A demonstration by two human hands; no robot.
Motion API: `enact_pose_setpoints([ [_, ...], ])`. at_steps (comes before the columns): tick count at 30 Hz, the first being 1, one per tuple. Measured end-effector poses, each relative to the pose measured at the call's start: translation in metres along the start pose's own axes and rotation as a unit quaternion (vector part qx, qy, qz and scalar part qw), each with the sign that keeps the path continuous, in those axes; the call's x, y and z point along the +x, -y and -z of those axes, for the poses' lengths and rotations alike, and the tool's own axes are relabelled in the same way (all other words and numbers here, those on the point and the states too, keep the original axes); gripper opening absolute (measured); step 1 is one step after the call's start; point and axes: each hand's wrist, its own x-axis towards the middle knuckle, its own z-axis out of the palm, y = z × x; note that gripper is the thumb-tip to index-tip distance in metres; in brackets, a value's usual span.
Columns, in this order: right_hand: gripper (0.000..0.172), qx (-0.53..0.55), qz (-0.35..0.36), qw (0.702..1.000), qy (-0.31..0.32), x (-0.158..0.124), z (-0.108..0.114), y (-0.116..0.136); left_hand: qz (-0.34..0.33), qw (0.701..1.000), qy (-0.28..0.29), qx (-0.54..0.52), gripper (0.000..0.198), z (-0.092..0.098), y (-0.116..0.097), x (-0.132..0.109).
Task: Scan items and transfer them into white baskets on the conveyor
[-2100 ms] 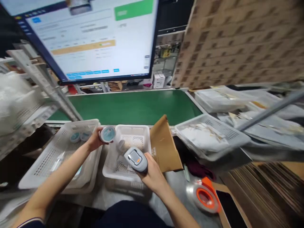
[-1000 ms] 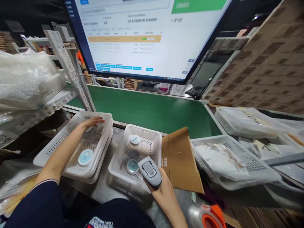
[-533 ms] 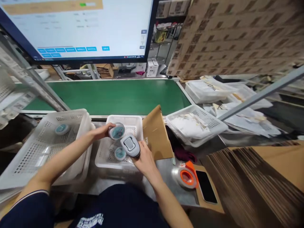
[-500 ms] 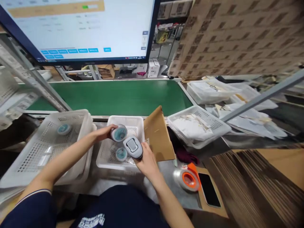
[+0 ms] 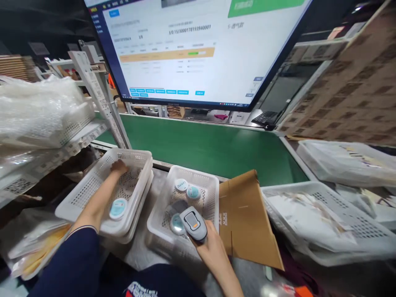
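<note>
The right hand (image 5: pixel 213 256) grips a grey barcode scanner (image 5: pixel 194 224), its long axis pointing up-left over the middle white basket (image 5: pixel 198 175); the left hand (image 5: pixel 119 167) lies palm-down in the left white basket (image 5: pixel 139 154), apparently holding nothing, though that is hard to see.

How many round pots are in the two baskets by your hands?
4. One pot is in the left basket. The right basket has a white one, a blue one, and one beside the scanner. The left hand may hide more.

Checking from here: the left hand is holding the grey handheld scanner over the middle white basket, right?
No, it is the right hand that holds the grey handheld scanner over the middle white basket, as the head view shows.
</note>
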Motion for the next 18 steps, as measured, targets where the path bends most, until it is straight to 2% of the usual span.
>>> enact_pose_setpoints([
  [3, 0.024, -0.023, -0.005, 1.0, 0.014, 0.001, -0.004, -0.001, 0.016, 0.999, -0.006, 0.031, 0.045, 0.0, 0.023, 0.002],
  [6, 0.022, -0.051, -0.013, 0.998, 0.033, 0.0, -0.002, 0.004, -0.034, 0.997, -0.017, 0.064, 0.074, 0.007, 0.012, -0.003],
  [8, 0.02, -0.068, -0.014, 0.997, 0.044, -0.002, 0.002, 0.011, -0.133, 0.986, -0.038, 0.09, 0.092, 0.011, -0.01, -0.015],
  [10, 0.02, -0.079, -0.011, 0.995, 0.051, -0.004, 0.007, 0.021, -0.274, 0.952, -0.049, 0.125, 0.093, 0.008, -0.039, -0.038],
  [12, 0.023, -0.089, -0.01, 0.995, 0.052, -0.005, 0.011, 0.032, -0.411, 0.898, -0.018, 0.157, 0.082, -0.005, -0.069, -0.071],
  [14, 0.028, -0.104, -0.018, 0.993, 0.045, -0.007, 0.014, 0.039, -0.497, 0.85, 0.045, 0.171, 0.076, -0.028, -0.096, -0.109],
  [16, 0.03, -0.127, -0.038, 0.99, 0.04, -0.01, 0.018, 0.041, -0.539, 0.817, 0.109, 0.175, 0.079, -0.058, -0.117, -0.145],
  [18, 0.027, -0.146, -0.062, 0.987, 0.039, -0.015, 0.023, 0.037, -0.548, 0.801, 0.158, 0.18, 0.084, -0.087, -0.132, -0.175],
])
